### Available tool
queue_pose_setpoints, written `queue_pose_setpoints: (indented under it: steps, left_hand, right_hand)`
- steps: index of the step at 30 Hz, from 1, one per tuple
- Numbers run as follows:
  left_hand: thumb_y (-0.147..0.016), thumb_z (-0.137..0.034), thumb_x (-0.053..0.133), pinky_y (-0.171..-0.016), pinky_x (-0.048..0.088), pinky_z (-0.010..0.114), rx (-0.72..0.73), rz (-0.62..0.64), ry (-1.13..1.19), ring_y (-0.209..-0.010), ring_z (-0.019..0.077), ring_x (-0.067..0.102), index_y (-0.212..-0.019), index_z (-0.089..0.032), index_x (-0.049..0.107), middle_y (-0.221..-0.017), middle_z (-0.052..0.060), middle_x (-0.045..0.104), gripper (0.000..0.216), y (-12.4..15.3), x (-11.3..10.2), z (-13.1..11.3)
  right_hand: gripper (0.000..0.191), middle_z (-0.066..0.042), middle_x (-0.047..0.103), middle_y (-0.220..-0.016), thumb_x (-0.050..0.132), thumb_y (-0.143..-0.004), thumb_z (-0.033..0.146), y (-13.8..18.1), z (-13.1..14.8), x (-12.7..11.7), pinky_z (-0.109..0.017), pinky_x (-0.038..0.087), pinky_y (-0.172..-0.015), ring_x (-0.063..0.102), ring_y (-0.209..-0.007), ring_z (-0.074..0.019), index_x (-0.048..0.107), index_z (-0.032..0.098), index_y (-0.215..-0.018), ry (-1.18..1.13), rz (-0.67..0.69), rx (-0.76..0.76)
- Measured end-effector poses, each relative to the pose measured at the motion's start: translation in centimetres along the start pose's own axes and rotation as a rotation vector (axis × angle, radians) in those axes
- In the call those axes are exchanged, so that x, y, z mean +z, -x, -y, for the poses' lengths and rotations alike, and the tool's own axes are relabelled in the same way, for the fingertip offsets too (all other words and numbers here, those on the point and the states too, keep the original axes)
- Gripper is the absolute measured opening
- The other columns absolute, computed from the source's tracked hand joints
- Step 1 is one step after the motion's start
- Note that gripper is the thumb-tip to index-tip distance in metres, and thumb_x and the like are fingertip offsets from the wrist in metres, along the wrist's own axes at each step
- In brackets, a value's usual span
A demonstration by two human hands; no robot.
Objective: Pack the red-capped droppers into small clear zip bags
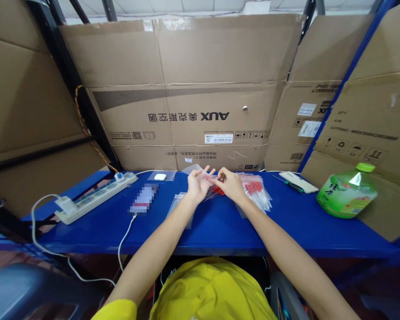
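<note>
At the middle of the blue table, my left hand [198, 186] is turned palm up with some fingers raised, holding a clear plastic bag [190, 169] that shows past its fingertips. Close on its right, my right hand [231, 186] has thumb and fingertips pinched together at the bag's near side. Between the hands there is a reddish tint; the exact grip is partly hidden. Beside my right hand lies a pile of clear bags with red parts [255, 189]. More clear bags [177, 203] lie under my left wrist.
A power strip [96, 198], a charging phone [144, 198] and a white case [160, 177] on a bag are on the left. To the right are a green screwdriver [294, 186], a white flat item [302, 182] and a green bottle [346, 193]. Cardboard [193, 58] walls the back.
</note>
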State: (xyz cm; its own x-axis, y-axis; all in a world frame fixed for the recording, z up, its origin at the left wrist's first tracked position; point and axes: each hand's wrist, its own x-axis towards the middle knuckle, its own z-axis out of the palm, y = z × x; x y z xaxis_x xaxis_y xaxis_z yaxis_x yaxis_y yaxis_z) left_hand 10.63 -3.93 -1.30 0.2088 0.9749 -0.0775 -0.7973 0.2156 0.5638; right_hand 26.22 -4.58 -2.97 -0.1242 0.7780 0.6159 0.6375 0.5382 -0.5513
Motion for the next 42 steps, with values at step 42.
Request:
queue_pose_setpoints:
  steps: [42]
  left_hand:
    - [-0.089, -0.034, 0.044, -0.080, 0.059, 0.034, 0.261, -0.112, 0.253, -0.091, 0.0209, 0.067, -0.103, -0.017, 0.060, -0.105, 0.012, 0.066, 0.027, -0.9, -1.4, -3.8]
  right_hand:
    - [0.014, -0.007, 0.074, -0.097, 0.057, -0.097, 0.024, -0.8, -2.7, -3.1, -0.033, 0.048, -0.087, 0.066, -0.091, -0.0218, 0.070, 0.022, -0.102, 0.157, -0.045, -0.143]
